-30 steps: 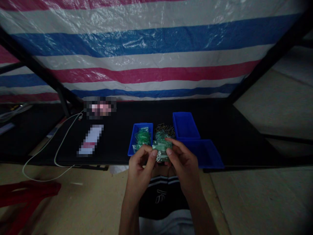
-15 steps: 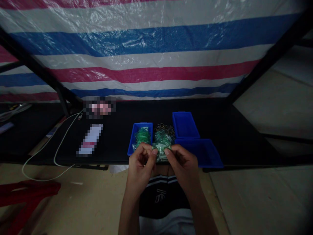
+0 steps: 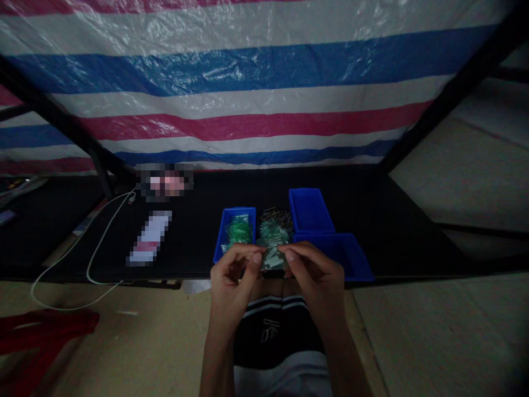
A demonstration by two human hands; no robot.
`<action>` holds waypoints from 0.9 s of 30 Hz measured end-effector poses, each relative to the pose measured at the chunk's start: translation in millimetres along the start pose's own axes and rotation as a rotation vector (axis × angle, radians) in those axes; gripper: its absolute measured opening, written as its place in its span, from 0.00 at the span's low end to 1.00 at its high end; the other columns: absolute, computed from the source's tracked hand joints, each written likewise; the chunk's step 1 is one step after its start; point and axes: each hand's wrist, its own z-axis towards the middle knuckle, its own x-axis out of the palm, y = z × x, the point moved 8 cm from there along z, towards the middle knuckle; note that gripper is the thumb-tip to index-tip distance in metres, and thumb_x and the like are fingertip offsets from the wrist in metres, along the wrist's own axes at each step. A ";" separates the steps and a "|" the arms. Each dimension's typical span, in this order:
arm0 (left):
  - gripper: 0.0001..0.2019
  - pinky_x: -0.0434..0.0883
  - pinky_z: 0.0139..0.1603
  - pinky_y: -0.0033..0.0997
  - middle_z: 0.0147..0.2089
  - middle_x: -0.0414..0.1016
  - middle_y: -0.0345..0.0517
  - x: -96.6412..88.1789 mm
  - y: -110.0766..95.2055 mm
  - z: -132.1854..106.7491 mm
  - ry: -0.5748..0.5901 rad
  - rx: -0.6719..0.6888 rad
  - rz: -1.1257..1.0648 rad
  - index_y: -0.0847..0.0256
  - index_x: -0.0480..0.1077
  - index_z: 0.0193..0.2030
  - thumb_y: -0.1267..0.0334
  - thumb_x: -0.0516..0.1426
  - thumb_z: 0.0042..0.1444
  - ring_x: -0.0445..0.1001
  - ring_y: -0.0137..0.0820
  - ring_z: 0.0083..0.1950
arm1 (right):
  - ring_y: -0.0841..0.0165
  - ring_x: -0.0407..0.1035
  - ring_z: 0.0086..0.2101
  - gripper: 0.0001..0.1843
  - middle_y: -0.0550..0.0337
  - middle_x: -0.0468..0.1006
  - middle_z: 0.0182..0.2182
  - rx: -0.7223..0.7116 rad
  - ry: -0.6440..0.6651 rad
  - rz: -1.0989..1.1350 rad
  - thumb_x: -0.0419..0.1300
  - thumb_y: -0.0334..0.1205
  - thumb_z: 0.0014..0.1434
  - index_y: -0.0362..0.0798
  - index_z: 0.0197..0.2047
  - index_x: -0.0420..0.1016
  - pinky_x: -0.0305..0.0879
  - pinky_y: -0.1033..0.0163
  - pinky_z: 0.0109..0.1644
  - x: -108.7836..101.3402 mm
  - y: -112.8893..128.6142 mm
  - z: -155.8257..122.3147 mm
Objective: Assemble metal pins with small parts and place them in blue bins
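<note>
My left hand [image 3: 231, 278] and my right hand [image 3: 316, 275] are raised side by side at the near edge of a black table [image 3: 198, 242]. Both are pinched, thumb against fingers, over a loose pile of small pale green parts [image 3: 270, 242] with thin metal pins behind it. What each pinch holds is too small and dark to name. A small blue bin [image 3: 235, 231] holding green parts sits just left of the pile, next to my left hand.
Two more blue bins [image 3: 309, 209] [image 3: 349, 256] stand right of the pile. A white cable [image 3: 99, 242] loops off the table's left side. A striped red, white and blue tarp [image 3: 248, 82] hangs behind. Red cloth [image 3: 37, 336] lies on the floor at left.
Both hands have dropped slightly toward me and the fingertips have come closer together over the pile. The camera view has shifted a little.
</note>
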 end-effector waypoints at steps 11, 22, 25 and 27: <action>0.09 0.77 0.40 0.23 0.37 0.82 0.43 -4.0 5.4 3.4 -0.020 0.063 0.052 0.59 0.81 0.47 0.61 0.68 0.61 0.80 0.28 0.37 | 0.67 0.78 0.37 0.06 0.61 0.83 0.38 -0.022 -0.011 0.004 0.68 0.39 0.64 0.55 0.46 0.83 0.77 0.63 0.43 3.9 -12.7 -0.4; 0.17 0.79 0.46 0.29 0.49 0.84 0.46 -80.5 2.4 -4.6 -0.605 0.184 0.273 0.57 0.81 0.55 0.54 0.67 0.62 0.83 0.34 0.46 | 0.68 0.77 0.35 0.08 0.61 0.84 0.35 0.091 -0.078 0.013 0.63 0.44 0.69 0.55 0.45 0.84 0.76 0.62 0.43 -10.7 -3.9 1.2; 0.21 0.80 0.52 0.34 0.53 0.84 0.49 -88.7 7.2 0.1 -0.580 0.180 0.328 0.57 0.79 0.59 0.54 0.67 0.62 0.83 0.37 0.50 | 0.67 0.77 0.35 0.08 0.61 0.84 0.34 0.108 -0.089 0.017 0.63 0.44 0.69 0.55 0.45 0.85 0.75 0.62 0.43 -10.6 -2.3 1.4; 0.20 0.80 0.53 0.36 0.51 0.84 0.50 -88.1 6.7 1.6 -0.565 0.196 0.399 0.59 0.79 0.58 0.54 0.66 0.62 0.84 0.38 0.50 | 0.68 0.76 0.35 0.08 0.62 0.83 0.34 0.109 -0.086 0.024 0.62 0.44 0.69 0.55 0.45 0.85 0.75 0.62 0.43 -9.2 -2.7 1.8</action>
